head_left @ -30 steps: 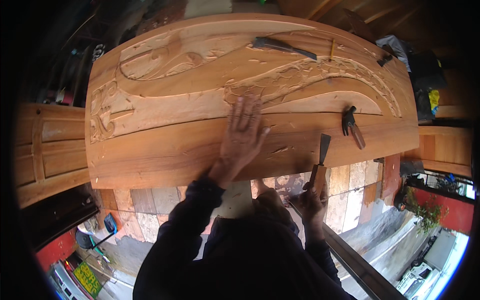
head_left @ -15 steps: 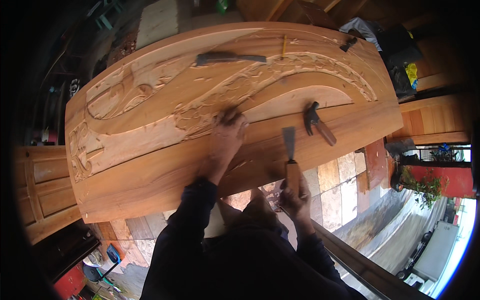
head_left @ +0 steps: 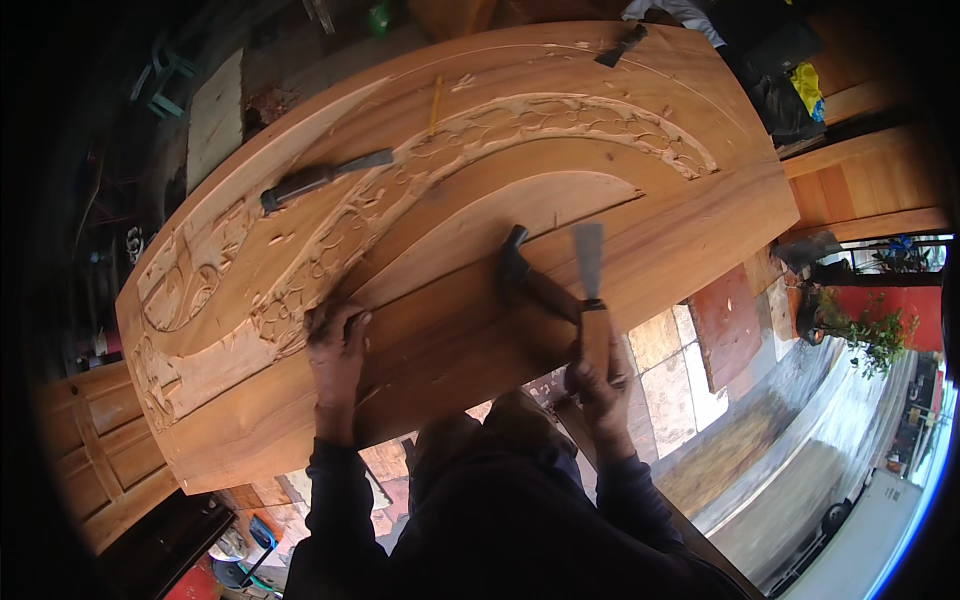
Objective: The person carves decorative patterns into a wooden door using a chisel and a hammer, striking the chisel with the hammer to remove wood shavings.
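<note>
My right hand is closed around the wooden handle of a chisel with a broad flat blade. The blade points away from me, over the near part of a large wooden panel. My left hand touches the panel at the lower end of a carved curved band, fingers bent but apart, with nothing visible in them. Between my hands and close to the chisel lies a hammer with a dark head and wooden handle; the chisel hides its handle end.
A second chisel and a yellow pencil lie farther up the panel. Near its far right edge is a dark tool. Wood chips dot the carving. Paneled wooden doors, potted plants and tiled floor surround it.
The view has turned, so the panel and its tools appear farther left. My left hand has slid left along the carving. My right hand still holds the chisel, its blade now nearer the hammer.
</note>
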Tool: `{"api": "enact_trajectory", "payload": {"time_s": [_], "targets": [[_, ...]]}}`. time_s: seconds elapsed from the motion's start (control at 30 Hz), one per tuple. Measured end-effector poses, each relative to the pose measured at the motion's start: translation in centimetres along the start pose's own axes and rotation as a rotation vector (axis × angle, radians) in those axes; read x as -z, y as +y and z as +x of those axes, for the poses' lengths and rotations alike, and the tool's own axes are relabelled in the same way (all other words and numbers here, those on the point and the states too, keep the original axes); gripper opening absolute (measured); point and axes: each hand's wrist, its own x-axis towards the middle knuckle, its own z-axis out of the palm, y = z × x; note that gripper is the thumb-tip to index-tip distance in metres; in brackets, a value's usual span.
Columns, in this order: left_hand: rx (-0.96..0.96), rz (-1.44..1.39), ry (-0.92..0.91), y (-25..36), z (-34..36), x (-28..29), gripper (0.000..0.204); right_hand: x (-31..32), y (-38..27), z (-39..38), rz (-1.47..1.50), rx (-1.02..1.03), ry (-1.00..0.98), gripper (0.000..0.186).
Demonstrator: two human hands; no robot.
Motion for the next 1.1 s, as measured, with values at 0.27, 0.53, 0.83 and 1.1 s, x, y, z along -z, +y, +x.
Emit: {"api": "enact_trajectory", "payload": {"time_s": [0.27, 0.53, 0.83, 1.1], "targets": [[0.063, 0.249, -0.138, 0.5, -0.2, 0.6, 0.021, 7.9, -1.9, 4.6, -0.088, 0.243, 0.149, 0.055], [0.177, 0.211, -0.058, 2.8, 0.9, 0.5, 0.013, 5.2, -2.5, 5.1, -0.262, 0.237, 0.220, 0.051], [0.089, 0.088, -0.022, 0.3, 1.2, 0.5, 0.016, 3.4, -3.0, 7.2, -0.387, 0.239, 0.199, 0.058], [-0.068, -0.210, -0.179, 5.5, -0.8, -5.2, 0.027, 4.6, -1.6, 9.4, -0.431, 0.171, 0.169, 0.053]]}}
